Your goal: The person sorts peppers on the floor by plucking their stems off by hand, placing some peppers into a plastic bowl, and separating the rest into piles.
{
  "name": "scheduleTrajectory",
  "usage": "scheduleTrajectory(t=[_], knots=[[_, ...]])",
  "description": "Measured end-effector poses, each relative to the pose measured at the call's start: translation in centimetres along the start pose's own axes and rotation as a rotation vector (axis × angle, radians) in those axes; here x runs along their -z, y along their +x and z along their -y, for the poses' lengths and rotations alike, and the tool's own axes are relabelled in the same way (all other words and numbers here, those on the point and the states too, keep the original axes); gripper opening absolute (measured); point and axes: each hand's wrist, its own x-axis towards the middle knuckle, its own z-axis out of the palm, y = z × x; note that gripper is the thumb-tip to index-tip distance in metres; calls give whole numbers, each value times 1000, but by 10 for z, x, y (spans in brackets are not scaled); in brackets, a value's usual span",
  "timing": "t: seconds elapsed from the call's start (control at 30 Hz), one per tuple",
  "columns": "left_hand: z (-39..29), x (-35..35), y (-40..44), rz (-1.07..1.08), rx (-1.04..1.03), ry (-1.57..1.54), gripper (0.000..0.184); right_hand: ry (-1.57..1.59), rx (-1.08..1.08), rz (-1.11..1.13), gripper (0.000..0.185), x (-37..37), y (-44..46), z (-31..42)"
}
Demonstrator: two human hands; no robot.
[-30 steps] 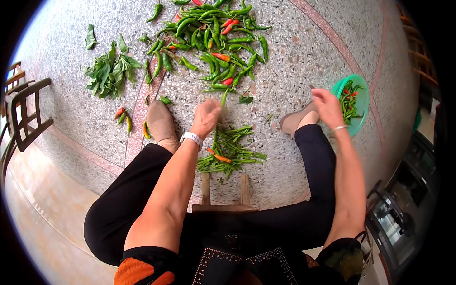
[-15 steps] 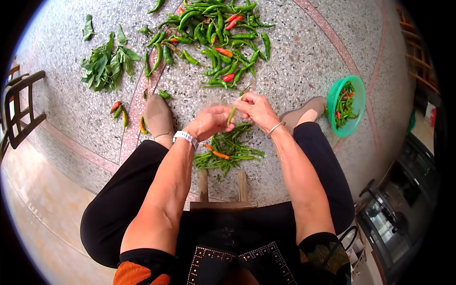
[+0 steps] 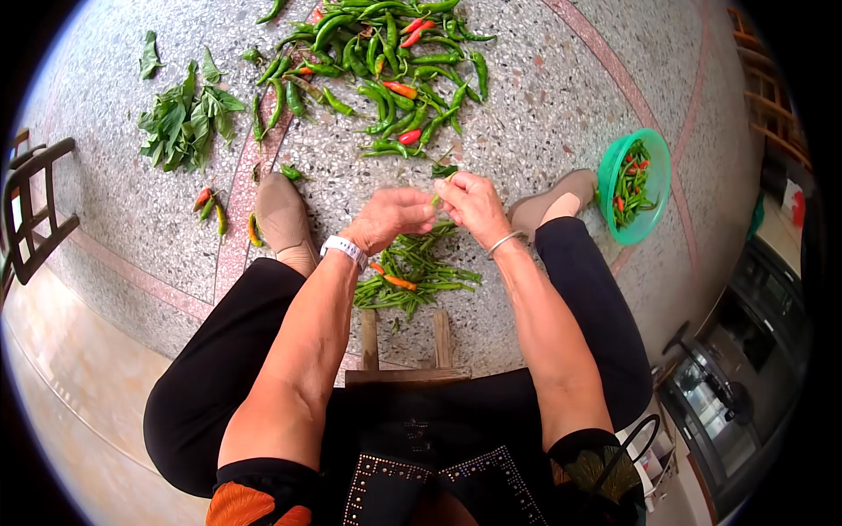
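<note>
Over the floor between my shoes, a slender green chili pepper (image 3: 436, 201) is pinched in my right hand (image 3: 474, 208), its thumb and fingers closed around the upper part. My left hand (image 3: 392, 217) is bent in from the other side, its fingers together at the chili's lower end and slightly blurred. Just past my right fingertips lies a small dark green piece (image 3: 445, 171). Beneath both hands spreads a pile of thin green chilies (image 3: 417, 272), with an orange chili (image 3: 401, 283) on top.
A larger heap of green and red chilies (image 3: 395, 105) lies ahead. Green leaves (image 3: 189, 123) are at the left, near a few loose chilies (image 3: 220, 219). At the right stands a green plastic basket (image 3: 609, 162) holding chilies. A wooden stool (image 3: 408, 377) is below me.
A dark green piece now shows on the floor past my right fingertips. My left hand has moved slightly up beside the chili. The view has shifted a little.
</note>
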Motion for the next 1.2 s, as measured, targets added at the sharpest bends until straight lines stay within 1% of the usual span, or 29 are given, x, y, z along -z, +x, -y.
scheduleTrajectory(t=[0.17, 0.27, 0.37, 0.4, 0.47, 0.6, 0.8, 0.9, 0.97, 1.07, 1.1, 1.13, 1.17, 1.2], knots=[[2, -1, 1, -27, -30, 98, 26, -108, 32, 1, 31, 3, 1, -5], [1, -4, 1, -43, -59, 148, 25, -56, -5, -11, 33, 4, -1, -7], [4, -3, 1, -31, -66, 159, 21, 158, -64, 5, 32, 2, -6, -9], [6, -2, 2, -24, -64, 158, 20, 176, -79, 3, 32, 1, -7, -9], [12, 1, 4, 1, -40, 57, 21, 211, -108, -2, 31, 0, -9, -8], [16, 4, 2, 75, -16, -90, 24, 215, -94, 1, 31, -1, -11, -7], [16, 10, 1, 115, 25, -226, 24, 193, -79, 13, 33, -1, -11, -3], [14, 9, 1, 141, 11, -239, 25, 167, -65, 2, 30, -2, -11, -1], [6, 5, -2, 102, 67, -231, 27, 133, -19, -10, 27, -2, -11, -3], [0, 1, 0, 90, 111, -277, 26, -61, 45, -15, 19, -3, -12, -3], [0, 3, -1, 92, 120, -298, 26, -17, 55, 6, 18, -6, -13, -4], [0, 4, -3, 86, 111, -245, 21, 28, 64, 24, 19, -9, -14, -6], [2, 8, -2, 84, 93, -194, 20, 71, 71, 38, 20, -10, -15, -8], [1, 10, 0, 85, 76, -144, 19, 61, 29, 72, 25, -12, -14, -8]])
